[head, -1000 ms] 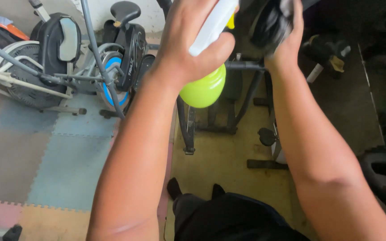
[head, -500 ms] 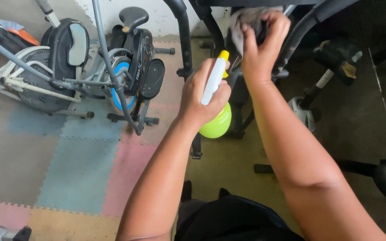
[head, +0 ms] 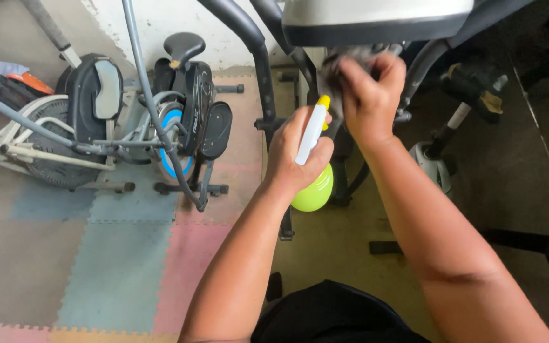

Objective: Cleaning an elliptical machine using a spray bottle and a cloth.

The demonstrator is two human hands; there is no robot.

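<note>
My left hand [head: 297, 155] grips a spray bottle [head: 314, 190] with a lime-green round body, a white trigger head and a yellow nozzle, held in mid-air at the centre of the head view. My right hand [head: 368, 95] is closed on a grey cloth [head: 333, 65] and presses it against the dark frame of an exercise machine [head: 376, 25] just under its grey console. The two hands are close together, the left one slightly lower.
Two exercise bikes [head: 185, 121] stand at the left on coloured foam floor tiles [head: 96, 254]. Black machine posts [head: 258, 70] rise at the top centre. More dark equipment [head: 471, 82] stands at the right on bare concrete.
Both hands have come lower in view as the view tilted. The right hand has shifted with the cloth along the machine frame below the console. The left hand keeps the bottle.
</note>
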